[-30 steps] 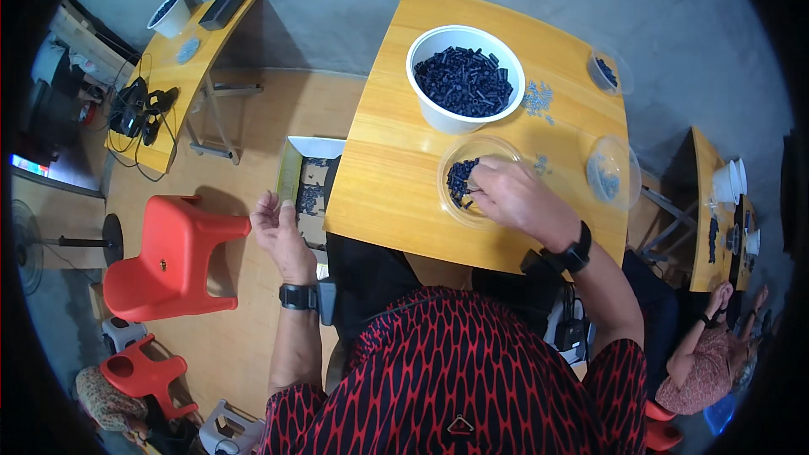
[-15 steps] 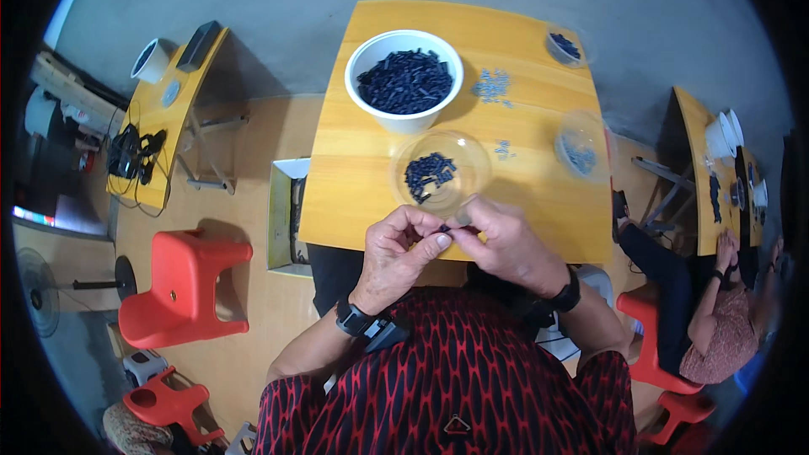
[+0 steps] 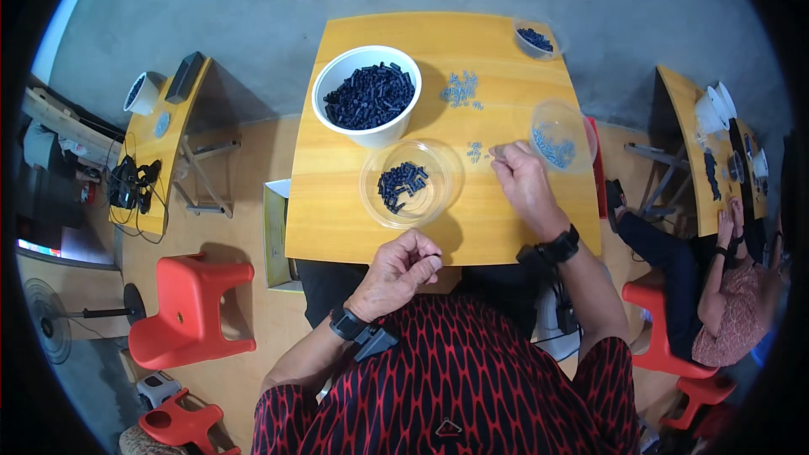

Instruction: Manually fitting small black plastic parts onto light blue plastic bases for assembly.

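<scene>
My left hand is closed in a pinch at the table's near edge, with a small black piece just showing at its fingertips. Farther right, my right hand reaches over the table, thumb and fingers bent together beside a few small silvery pieces. Whether anything is in those fingers is too small to make out. A clear round tub with short black tubular pieces stands beyond my left hand. Behind it is a white bucket heaped with black pieces.
A larger scatter of silvery pieces lies beyond the small group. A clear tub of silvery pieces stands at the table's right, another tub of black pieces at the far right corner. A red chair is at left; another person sits at right.
My hands were together over the near edge, fingers on a small dark piece. My right hand has moved away, right and forward; the left stays near the edge. The view has shifted slightly.
</scene>
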The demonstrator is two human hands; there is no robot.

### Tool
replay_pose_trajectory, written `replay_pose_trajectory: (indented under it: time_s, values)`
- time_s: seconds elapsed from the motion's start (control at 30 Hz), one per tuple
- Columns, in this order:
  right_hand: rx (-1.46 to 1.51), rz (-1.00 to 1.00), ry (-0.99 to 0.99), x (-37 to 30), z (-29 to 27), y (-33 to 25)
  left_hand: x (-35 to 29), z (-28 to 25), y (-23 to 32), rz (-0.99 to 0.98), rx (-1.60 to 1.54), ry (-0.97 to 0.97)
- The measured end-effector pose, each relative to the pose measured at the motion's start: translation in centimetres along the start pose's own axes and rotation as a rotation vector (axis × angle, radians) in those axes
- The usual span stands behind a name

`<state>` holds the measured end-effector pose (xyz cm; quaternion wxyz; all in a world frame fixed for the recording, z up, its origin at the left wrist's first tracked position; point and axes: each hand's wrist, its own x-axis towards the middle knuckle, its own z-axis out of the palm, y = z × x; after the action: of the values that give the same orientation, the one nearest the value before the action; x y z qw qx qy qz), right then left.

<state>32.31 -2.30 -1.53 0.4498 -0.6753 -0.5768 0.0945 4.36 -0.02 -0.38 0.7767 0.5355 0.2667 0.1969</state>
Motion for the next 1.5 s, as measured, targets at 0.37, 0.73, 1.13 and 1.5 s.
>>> replay_pose_trajectory:
  time_s: [0.37, 0.73, 1.13, 1.5]
  values:
    - [-0.271, -0.084, -0.188, 1.7, 0.8, 1.8, -0.7, -1.8, -0.4, -0.050, -0.062, -0.003]
    - [0.725, 0.476, -0.333, -2.8, 1.4, -8.4, -0.6, -2.2, 0.8, 0.033, -0.177, 0.058]
    - [0.940, 0.233, -0.408, -3.0, 3.1, -11.5, -1.3, -2.0, 2.1, 0.117, -0.267, 0.161]
    - [0.504, 0.000, -0.440, -2.7, 3.1, -12.1, -1.9, -2.1, 2.5, 0.108, -0.162, 0.216]
